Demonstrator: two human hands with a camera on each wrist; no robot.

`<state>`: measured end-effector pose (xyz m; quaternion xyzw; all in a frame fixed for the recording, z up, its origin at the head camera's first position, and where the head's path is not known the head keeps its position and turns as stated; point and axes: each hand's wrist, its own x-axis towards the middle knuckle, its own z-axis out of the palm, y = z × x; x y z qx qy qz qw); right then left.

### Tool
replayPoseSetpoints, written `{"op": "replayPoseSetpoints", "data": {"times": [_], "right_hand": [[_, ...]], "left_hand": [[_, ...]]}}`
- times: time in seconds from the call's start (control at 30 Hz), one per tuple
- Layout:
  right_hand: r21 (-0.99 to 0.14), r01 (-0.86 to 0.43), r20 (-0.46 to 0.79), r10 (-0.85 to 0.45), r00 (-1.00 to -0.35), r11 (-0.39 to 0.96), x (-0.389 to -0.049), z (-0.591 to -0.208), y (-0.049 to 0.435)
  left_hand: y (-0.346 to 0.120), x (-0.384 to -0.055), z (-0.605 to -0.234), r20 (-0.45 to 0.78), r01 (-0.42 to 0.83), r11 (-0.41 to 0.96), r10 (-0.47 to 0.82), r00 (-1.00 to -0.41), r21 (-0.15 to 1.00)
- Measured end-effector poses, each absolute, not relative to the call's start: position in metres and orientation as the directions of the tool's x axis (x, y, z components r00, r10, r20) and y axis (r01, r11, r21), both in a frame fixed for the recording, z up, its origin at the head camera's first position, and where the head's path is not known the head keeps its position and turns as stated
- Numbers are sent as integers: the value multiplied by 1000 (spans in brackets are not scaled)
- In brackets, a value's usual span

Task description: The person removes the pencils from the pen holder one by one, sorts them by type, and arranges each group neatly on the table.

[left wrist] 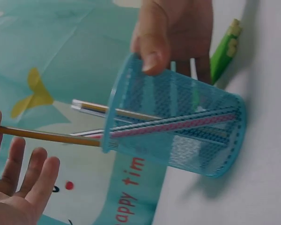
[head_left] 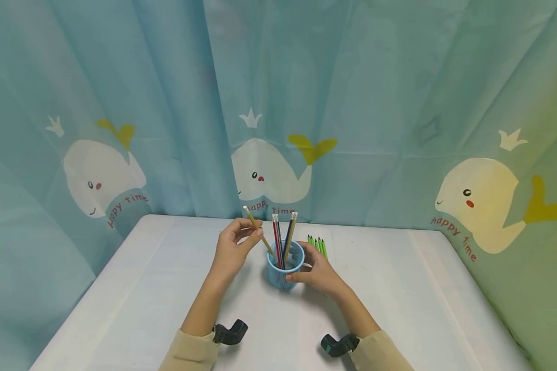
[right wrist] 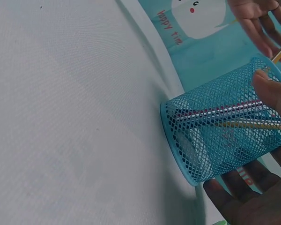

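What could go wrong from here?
The slim yellow pencil pinched by the left hand slants at the rim of the round blue mesh cup and might snag there. Slender multicoloured pencils leaning inside could get in its way. If the right hand loosens, a knock might tip the cup.

One mesh cup [head_left: 275, 280] with four pencils [head_left: 277, 242] inside it and one yellow pencil [head_left: 266, 243] at its rim; at least four green pencils [head_left: 324, 248]; one tabletop [head_left: 390, 299]; two sleeves [head_left: 192, 353]; two wrist cameras [head_left: 231, 333]; three printed whales [head_left: 485, 180], three printed crowns [head_left: 511, 140].
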<state>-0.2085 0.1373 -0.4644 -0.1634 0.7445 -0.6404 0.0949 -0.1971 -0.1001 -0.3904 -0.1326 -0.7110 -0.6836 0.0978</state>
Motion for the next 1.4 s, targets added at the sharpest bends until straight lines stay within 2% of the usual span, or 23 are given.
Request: {"op": "replayPoseSetpoints", "data": {"times": [0.27,0.63,1.4], "right_hand": [[-983,-122,65,-359,-931,140,-209,-465,137],[-984,-114,55,-368,-928,140,-208,-463,139],[-984,-114,57,-367,-929,137,-208,-465,138]], "left_hand": [[-107,-192,-376,356,352,-60,94,-930,934],[-120,-189,-377,335,335,-18,67,-940,942],[-155,-206,-412,107,113,58,103,-989,992]]}}
